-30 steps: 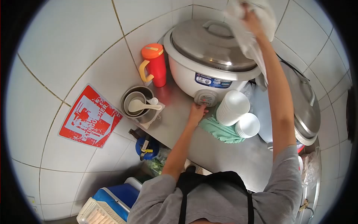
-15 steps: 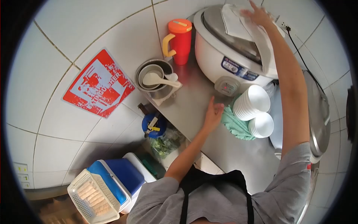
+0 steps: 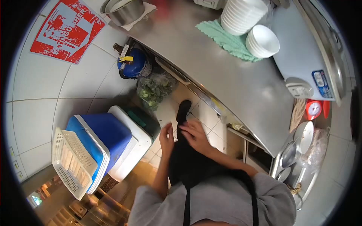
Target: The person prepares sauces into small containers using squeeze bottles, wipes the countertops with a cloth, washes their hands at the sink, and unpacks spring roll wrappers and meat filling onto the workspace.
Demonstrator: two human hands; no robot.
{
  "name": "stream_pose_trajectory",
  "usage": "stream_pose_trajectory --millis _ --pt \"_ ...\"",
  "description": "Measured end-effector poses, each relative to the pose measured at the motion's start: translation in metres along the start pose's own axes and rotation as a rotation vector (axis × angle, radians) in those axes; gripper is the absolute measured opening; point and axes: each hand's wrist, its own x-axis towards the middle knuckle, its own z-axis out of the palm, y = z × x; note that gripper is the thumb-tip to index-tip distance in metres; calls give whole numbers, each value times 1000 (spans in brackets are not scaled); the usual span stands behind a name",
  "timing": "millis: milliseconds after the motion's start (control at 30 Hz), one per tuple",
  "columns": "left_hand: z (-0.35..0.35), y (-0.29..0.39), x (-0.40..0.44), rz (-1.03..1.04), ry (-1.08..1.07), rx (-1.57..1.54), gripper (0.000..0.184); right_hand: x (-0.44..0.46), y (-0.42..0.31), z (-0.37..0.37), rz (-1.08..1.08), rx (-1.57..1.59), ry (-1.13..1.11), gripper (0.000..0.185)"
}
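Observation:
My left hand (image 3: pixel 166 138) is in front of the black apron (image 3: pixel 184 165), its fingers pointing up and loosely bent, with nothing seen in it. Close by on the right, my right hand (image 3: pixel 195 136) reaches inward with its fingers partly stretched and apart, and it too appears to hold nothing. A small gap separates the two hands. Both are away from the steel counter (image 3: pixel 226 90). On that counter, a tall stack of white bowls (image 3: pixel 241 17) and a shorter stack of white bowls (image 3: pixel 263 41) rest on a green cloth (image 3: pixel 225 41).
A perforated basket (image 3: pixel 73 164) sits on a blue cooler (image 3: pixel 102 139) at left, beside a white cooler (image 3: pixel 130 158). A blue gas cylinder (image 3: pixel 137 64) and a bag of greens (image 3: pixel 154 88) stand under the counter's edge. At right are a large cooker (image 3: pixel 305 49) and a red scale (image 3: pixel 313 109).
My right hand has left the white cloth on the cooker lid, and my left hand has left the spot beside the bowls. Both came down before the apron. The view tilted downward.

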Motion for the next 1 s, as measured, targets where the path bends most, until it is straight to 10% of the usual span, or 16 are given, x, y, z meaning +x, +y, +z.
stream_pose_trajectory --millis 100,167,300,433,633,767,900,1000 --pt "-31 34 -18 93 169 12 17 -46 -35 -71 406 66 317 21" --pt "-68 110 -12 205 287 -241 15 -42 -69 -141 61 -473 406 16" --pt "-117 225 2 1131 761 65 25 -32 -162 -226 -661 -228 619 33" --pt "-124 258 9 1482 769 -41 20 -51 -197 -244 -825 -88 530 29" --pt "-102 223 13 1499 645 -204 13 -109 -158 -200 -710 85 651 24" --pt "-60 152 19 1121 390 -312 11 -97 -90 -114 -319 -75 603 15" --pt "28 83 35 644 -220 -230 12 -31 62 -39 222 -289 235 28" --pt "128 11 49 707 -571 -50 13 -36 155 -70 225 -769 528 30"
